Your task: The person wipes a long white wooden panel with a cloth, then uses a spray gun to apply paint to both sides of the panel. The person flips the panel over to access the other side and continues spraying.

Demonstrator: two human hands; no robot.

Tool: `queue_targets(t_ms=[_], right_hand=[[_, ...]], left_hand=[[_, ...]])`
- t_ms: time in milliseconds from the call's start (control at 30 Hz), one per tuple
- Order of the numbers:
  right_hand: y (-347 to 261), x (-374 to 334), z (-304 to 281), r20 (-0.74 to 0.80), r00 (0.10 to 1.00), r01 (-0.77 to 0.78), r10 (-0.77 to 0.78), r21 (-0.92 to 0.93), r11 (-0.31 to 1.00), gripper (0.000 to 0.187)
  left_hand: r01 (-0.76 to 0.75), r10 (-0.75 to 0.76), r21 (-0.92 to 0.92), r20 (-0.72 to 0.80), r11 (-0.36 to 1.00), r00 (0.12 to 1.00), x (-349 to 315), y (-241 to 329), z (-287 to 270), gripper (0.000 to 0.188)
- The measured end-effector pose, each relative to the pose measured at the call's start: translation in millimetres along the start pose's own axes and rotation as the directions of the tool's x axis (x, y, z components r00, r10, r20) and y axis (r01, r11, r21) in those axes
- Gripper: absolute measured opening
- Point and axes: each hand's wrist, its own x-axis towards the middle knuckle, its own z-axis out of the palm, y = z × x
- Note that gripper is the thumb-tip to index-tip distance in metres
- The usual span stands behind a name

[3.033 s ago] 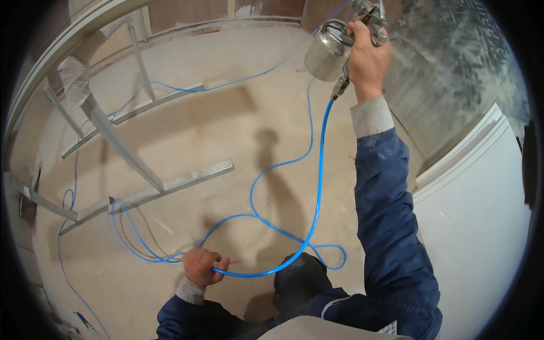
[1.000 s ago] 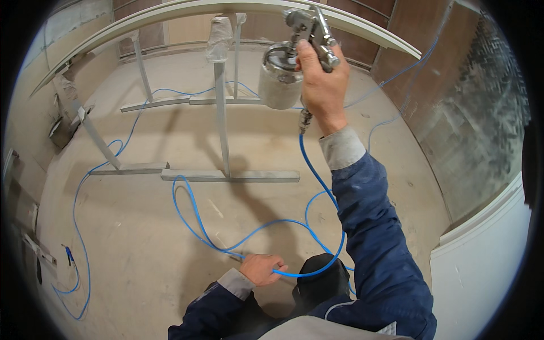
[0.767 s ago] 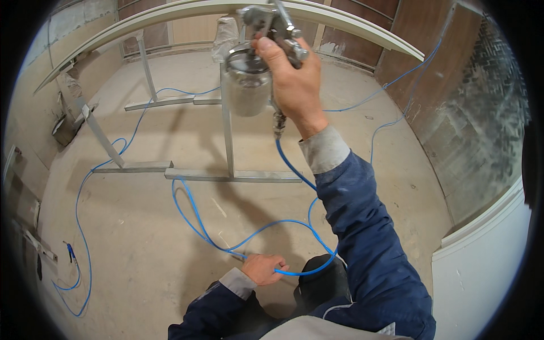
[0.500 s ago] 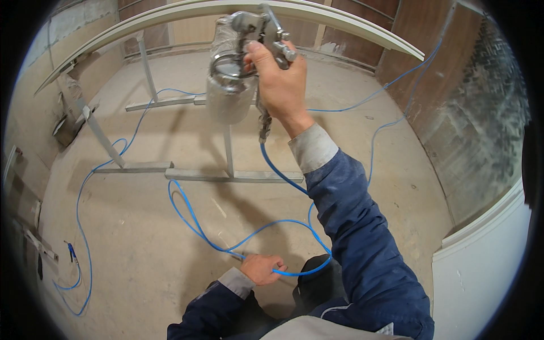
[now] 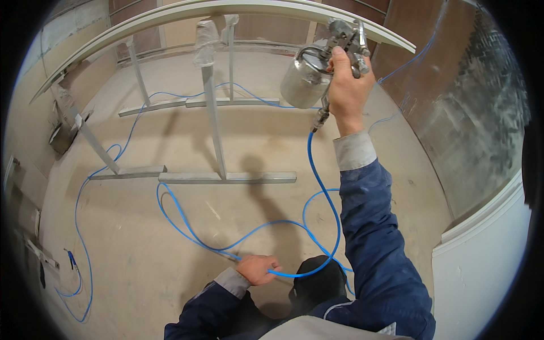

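My right hand [image 5: 350, 90] is closed round the handle of a metal spray gun [image 5: 343, 37], raised at the upper right near the far panel's right part. Under the gun hangs its silvery cup [image 5: 306, 80], tilted a little. A blue air hose [image 5: 313, 164] runs down from the gun's handle and loops back to my left hand [image 5: 259, 269]. That hand is closed on the hose, low in front of my body. The long, pale moulded panel [image 5: 187, 12] lies across metal stands [image 5: 211, 107] with wrapped tops.
More blue hose [image 5: 85, 243] trails over the floor at left, ending near a small blue fitting [image 5: 71, 259]. The stands' metal feet [image 5: 226, 177] lie across the floor. A white panel [image 5: 481, 255] stands close at my right, before a paint-smeared wall [image 5: 470, 113].
My right hand has carried the spray gun to the right along the panel, drawing the hose with it. The left hand keeps its hold, almost unmoved.
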Motion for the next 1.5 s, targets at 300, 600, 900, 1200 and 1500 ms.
queue_targets(t_ms=[300, 600, 900, 1200, 1500], right_hand=[[7, 43, -104, -0.176, 0.978, 0.08, -0.109, -0.166, 0.983, 0.01], [13, 83, -195, -0.282, 0.934, 0.101, -0.219, -0.38, 0.92, 0.009], [10, 97, -181, -0.199, 0.954, 0.037, -0.223, -0.661, 0.75, 0.033], [-26, 86, -57, -0.222, 0.958, -0.269, 0.183, -0.469, 0.841, 0.047], [-60, 8, 113, -0.135, 0.944, -0.33, 0.302, -0.415, 0.848, 0.052]], left_hand=[[0.022, -0.024, 0.054, 0.045, 0.998, 0.999, 15, 2, 11, 0.026], [-0.082, 0.085, 0.038, -0.066, 0.996, 0.994, 25, -8, 27, 0.023], [0.377, -0.378, -0.037, -0.021, 0.926, 0.926, -9, 48, -38, 0.022], [0.728, -0.728, 0.0, -0.01, 0.686, 0.686, -165, 173, -158, 0.026], [0.842, -0.842, -0.011, 0.018, 0.539, 0.539, -336, 168, -225, 0.026]])
